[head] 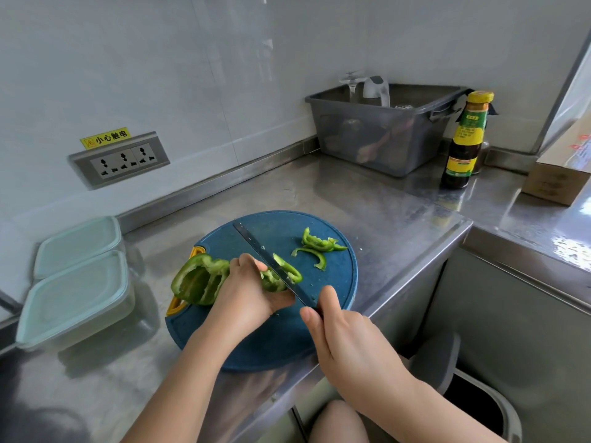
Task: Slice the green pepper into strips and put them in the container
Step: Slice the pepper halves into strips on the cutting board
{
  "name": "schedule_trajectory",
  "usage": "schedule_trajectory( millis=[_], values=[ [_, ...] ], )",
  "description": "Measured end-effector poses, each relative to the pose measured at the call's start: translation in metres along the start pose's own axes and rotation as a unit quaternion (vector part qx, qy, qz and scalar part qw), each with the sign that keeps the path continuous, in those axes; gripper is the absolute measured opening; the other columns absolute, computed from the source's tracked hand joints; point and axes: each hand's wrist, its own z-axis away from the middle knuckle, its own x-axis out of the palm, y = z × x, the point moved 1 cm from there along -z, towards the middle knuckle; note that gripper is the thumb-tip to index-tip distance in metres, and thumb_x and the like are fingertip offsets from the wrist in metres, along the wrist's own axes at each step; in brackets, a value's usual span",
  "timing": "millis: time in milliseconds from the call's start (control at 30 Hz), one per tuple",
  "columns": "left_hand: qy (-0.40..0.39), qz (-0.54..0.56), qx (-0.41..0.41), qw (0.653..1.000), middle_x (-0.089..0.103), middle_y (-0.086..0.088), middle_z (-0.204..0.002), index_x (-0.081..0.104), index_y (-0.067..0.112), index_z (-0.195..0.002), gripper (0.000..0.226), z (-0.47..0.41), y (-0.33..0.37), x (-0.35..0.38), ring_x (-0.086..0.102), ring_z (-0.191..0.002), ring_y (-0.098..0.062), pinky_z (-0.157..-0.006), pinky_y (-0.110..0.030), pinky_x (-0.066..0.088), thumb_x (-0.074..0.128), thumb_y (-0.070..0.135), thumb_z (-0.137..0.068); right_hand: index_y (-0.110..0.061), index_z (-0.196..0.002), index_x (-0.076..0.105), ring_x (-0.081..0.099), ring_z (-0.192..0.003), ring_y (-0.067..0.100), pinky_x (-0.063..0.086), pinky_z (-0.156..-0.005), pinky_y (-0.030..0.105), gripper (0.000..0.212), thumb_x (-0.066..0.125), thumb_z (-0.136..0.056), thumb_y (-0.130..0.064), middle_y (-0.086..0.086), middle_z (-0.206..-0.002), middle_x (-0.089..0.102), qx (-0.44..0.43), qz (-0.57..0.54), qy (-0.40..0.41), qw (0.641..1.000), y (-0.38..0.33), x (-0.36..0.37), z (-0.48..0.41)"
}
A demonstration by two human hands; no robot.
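A pepper piece (278,279) was held down at the centre of the round blue cutting board (339,282) by the left hand (252,289), whose fingers were curled over it, close beside the blade. The knife (265,254) was gripped by the right hand (345,343) at lower centre of the frame. Its fingers were wrapped round a handle that was hidden from view, and its thumb and forefinger reached up toward the blade's heel. The blade ran diagonally from the board's upper left down to that hand and was set into the pepper, with a strip almost parted on its right side.

A larger pepper section (198,279) lay left of the left hand, over the board's left edge. Cut strips (315,247) were scattered at the board's upper right. Two lidded containers (76,295) stood at the left of the frame on the steel counter (383,203), well apart from the strips.

For the cut to be done well, the left fingertips would best be tucked back from the edge, and the blade drawn through the skin rather than pressed straight down. An even width would be kept if the holding hand were stepped back a little after each stroke. The board appeared to sit at the counter's front edge, so heavy downward force was judged unwise. A lid would have to be lifted before any strips could be put in.
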Motion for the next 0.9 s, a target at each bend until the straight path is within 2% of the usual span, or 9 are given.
schedule_trajectory(
  millis=[100,233,333,433,567,700,800,900],
  values=[
    [0.008,-0.004,0.009,1.0,0.057,0.003,-0.095,0.058,0.02,-0.094,0.077,-0.002,-0.004,0.002,0.058,-0.079,-0.01,-0.069,-0.03,0.05,0.059,0.077,-0.043,-0.021,-0.082,0.016,0.033,-0.049,0.02,0.023,-0.047,0.031,0.031,0.013,-0.097,-0.048,-0.002,-0.057,0.035,0.0,0.042,-0.002,0.999,-0.001,0.001,0.001],
    [-0.006,-0.01,0.009,1.0,0.058,0.003,-0.096,0.057,0.022,-0.095,0.075,-0.002,-0.006,0.002,0.059,-0.08,-0.009,-0.069,-0.028,0.049,0.061,0.078,-0.046,-0.021,-0.083,0.016,0.032,-0.049,0.019,0.019,-0.045,0.028,0.031,0.013,-0.098,-0.048,-0.004,-0.057,0.035,0.004,0.063,-0.009,0.998,-0.001,0.002,0.001],
    [-0.013,0.016,0.004,1.0,0.047,0.004,-0.106,0.049,0.017,-0.104,0.069,0.007,0.004,-0.007,0.052,-0.089,-0.012,-0.075,-0.026,0.042,0.075,0.059,-0.057,-0.021,-0.084,0.017,0.033,-0.051,0.022,0.024,-0.048,0.034,0.031,0.015,-0.098,-0.048,-0.003,-0.058,0.035,0.023,0.066,-0.01,0.998,0.005,0.003,0.001],
    [-0.019,0.026,-0.001,0.999,0.04,0.001,-0.112,0.043,0.015,-0.113,0.068,0.009,0.003,-0.007,0.045,-0.094,-0.013,-0.078,-0.025,0.034,0.077,0.048,-0.064,-0.02,-0.085,0.019,0.034,-0.052,0.023,0.029,-0.054,0.037,0.032,0.016,-0.098,-0.048,-0.002,-0.059,0.037,0.034,0.057,-0.007,0.998,0.012,0.004,0.001],
    [-0.038,0.04,0.003,0.998,0.041,0.003,-0.113,0.045,0.019,-0.111,0.061,0.005,0.0,-0.01,0.044,-0.094,-0.011,-0.077,-0.024,0.032,0.076,0.047,-0.067,-0.019,-0.085,0.021,0.032,-0.05,0.02,0.029,-0.054,0.037,0.033,0.017,-0.098,-0.049,-0.002,-0.058,0.036,0.019,0.042,-0.007,0.999,0.013,0.002,0.0],
    [-0.048,0.041,0.014,0.998,0.046,0.001,-0.113,0.047,0.021,-0.109,0.054,0.002,-0.004,-0.012,0.046,-0.095,-0.011,-0.07,-0.022,0.032,0.074,0.047,-0.069,-0.018,-0.085,0.021,0.035,-0.053,0.025,0.029,-0.054,0.037,0.033,0.018,-0.098,-0.048,-0.002,-0.058,0.036,0.014,0.03,-0.009,0.999,0.012,0.0,-0.004],
    [-0.052,0.035,0.02,0.998,0.047,0.001,-0.112,0.046,0.024,-0.107,0.051,0.0,-0.007,-0.014,0.048,-0.096,-0.012,-0.075,-0.024,0.036,0.072,0.047,-0.071,-0.018,-0.083,0.022,0.04,-0.058,0.03,0.031,-0.055,0.036,0.034,0.019,-0.098,-0.047,-0.001,-0.058,0.037,0.01,0.004,-0.018,1.0,0.014,0.0,-0.01],
    [-0.06,0.034,0.029,0.997,0.052,0.003,-0.112,0.049,0.025,-0.11,0.066,-0.002,-0.009,-0.016,0.054,-0.098,-0.012,-0.082,-0.03,0.046,0.065,0.063,-0.059,-0.018,-0.081,0.021,0.04,-0.059,0.031,0.032,-0.056,0.037,0.034,0.02,-0.099,-0.047,0.001,-0.059,0.037,0.007,-0.004,-0.027,1.0,0.015,0.0,-0.016]
  ],
)
